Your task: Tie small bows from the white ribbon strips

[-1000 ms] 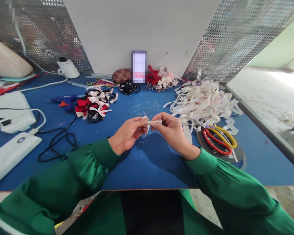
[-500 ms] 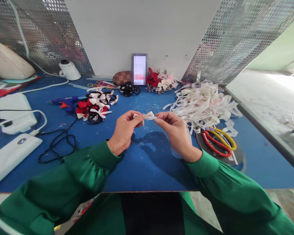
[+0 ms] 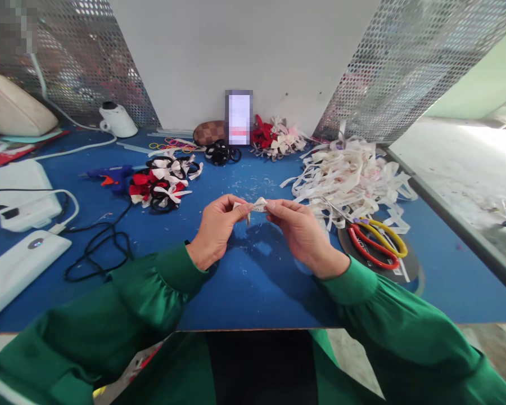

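Set wider apart than a second ago, the left hand (image 3: 214, 228) and right hand (image 3: 298, 229) now let a short span of whitish printed ribbon (image 3: 260, 206) show between them; earlier their fingertips nearly met over it.

Closest to the wearer, green sleeves (image 3: 409, 320) reach over the front edge of a blue table (image 3: 253, 306). At the near left lies a white power bank (image 3: 23, 275).

Ahead of the sleeves, the left thumb and forefinger are closed in a pinch on one end of the ribbon, a loose tail hanging below them. The right thumb and forefinger pinch the other end. The remaining fingers curl inward and are partly hidden. The ribbon is held clear of the table, over its middle.

To the right, scissors (image 3: 355, 235) with red and yellow handles lie on a dark round pad (image 3: 411, 261), their blades pointing into a tangled heap of pale ribbons (image 3: 349, 171). Level with that heap on the left, a blue glue gun (image 3: 117, 179) lies beside bow-trimmed hair ties (image 3: 162, 185).

Farther back are black hair ties (image 3: 220, 153), a brown checkered case (image 3: 208, 133), a white mug (image 3: 120, 121) and red and white bows (image 3: 284, 139). A blurred phone (image 3: 239, 115) stands before a pale panel (image 3: 257, 45).
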`<state>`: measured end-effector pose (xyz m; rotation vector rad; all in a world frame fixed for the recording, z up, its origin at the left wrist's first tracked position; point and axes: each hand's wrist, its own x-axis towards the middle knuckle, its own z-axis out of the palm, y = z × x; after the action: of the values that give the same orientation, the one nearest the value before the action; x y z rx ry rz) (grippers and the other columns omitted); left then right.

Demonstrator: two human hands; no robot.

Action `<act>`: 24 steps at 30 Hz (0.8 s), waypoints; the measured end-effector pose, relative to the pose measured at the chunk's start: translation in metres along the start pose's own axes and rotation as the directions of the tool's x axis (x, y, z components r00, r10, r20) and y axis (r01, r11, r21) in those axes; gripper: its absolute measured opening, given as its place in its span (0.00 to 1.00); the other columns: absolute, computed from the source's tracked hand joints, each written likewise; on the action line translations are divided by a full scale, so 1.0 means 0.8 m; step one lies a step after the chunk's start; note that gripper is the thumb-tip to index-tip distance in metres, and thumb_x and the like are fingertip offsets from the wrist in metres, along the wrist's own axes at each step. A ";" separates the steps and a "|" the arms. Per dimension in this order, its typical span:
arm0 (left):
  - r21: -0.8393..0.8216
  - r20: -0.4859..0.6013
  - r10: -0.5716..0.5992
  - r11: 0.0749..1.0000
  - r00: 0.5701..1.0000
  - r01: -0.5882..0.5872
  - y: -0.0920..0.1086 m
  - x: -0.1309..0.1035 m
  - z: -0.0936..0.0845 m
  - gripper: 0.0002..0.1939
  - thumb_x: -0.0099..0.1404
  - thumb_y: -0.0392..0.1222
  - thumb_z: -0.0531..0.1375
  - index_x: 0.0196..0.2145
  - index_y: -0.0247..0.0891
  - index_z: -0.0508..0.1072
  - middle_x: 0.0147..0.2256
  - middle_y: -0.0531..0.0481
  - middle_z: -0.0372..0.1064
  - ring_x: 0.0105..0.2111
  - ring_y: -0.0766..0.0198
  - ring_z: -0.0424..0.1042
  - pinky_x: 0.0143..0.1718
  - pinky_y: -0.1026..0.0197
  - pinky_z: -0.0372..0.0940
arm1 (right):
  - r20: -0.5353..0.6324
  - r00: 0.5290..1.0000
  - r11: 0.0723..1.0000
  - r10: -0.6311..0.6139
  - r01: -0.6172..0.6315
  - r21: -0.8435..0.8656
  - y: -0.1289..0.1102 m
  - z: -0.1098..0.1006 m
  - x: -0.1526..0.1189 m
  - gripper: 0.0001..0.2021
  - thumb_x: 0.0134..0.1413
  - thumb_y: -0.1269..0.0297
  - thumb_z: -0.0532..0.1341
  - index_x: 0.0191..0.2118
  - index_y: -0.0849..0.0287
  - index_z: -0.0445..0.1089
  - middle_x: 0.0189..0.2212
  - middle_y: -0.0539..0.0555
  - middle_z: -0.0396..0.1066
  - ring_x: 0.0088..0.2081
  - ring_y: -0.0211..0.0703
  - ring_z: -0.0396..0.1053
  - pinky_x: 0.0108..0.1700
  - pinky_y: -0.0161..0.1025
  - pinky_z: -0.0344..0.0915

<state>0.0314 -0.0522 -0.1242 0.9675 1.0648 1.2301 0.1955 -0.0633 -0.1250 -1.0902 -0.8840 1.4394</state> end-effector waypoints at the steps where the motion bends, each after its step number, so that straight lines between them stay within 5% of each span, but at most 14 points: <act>1: 0.020 0.002 0.012 1.000 1.000 -0.012 0.000 -0.001 0.000 0.10 0.51 0.42 0.72 0.24 0.38 0.74 0.23 0.55 0.69 0.26 0.69 0.63 0.33 0.62 0.60 | 0.002 1.000 1.000 0.003 -0.003 -0.005 0.000 0.000 0.000 0.09 0.42 0.58 0.74 0.29 0.56 0.79 0.28 0.51 0.75 0.31 0.38 0.67 0.37 0.39 0.65; 11: 0.128 0.064 0.056 0.990 0.996 -0.064 0.000 -0.003 0.000 0.08 0.53 0.42 0.71 0.27 0.39 0.76 0.26 0.54 0.71 0.29 0.66 0.66 0.35 0.61 0.61 | 0.003 1.000 0.999 0.019 -0.019 0.044 0.003 0.001 0.001 0.08 0.41 0.61 0.73 0.29 0.56 0.79 0.29 0.51 0.76 0.32 0.38 0.68 0.38 0.38 0.65; 18: 0.176 0.044 0.221 0.958 0.974 -0.225 -0.001 -0.003 -0.002 0.07 0.57 0.44 0.69 0.28 0.40 0.78 0.36 0.51 0.74 0.39 0.62 0.70 0.42 0.60 0.63 | 0.041 0.985 0.980 -0.166 0.169 -0.105 0.002 0.005 -0.004 0.05 0.47 0.61 0.70 0.29 0.56 0.77 0.32 0.50 0.76 0.36 0.41 0.70 0.44 0.40 0.65; 24: 0.183 0.107 0.168 0.966 0.980 -0.185 -0.001 -0.005 -0.001 0.06 0.56 0.44 0.69 0.28 0.39 0.79 0.36 0.50 0.74 0.38 0.62 0.70 0.43 0.59 0.63 | 0.037 0.959 0.924 -0.281 0.280 -0.260 0.003 0.006 -0.005 0.04 0.50 0.62 0.68 0.29 0.55 0.76 0.32 0.51 0.75 0.35 0.40 0.69 0.40 0.39 0.64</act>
<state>0.0309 -0.0559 -0.1248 1.2788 1.0565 1.2297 0.1899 -0.0672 -0.1251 -1.1055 -1.2048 1.1039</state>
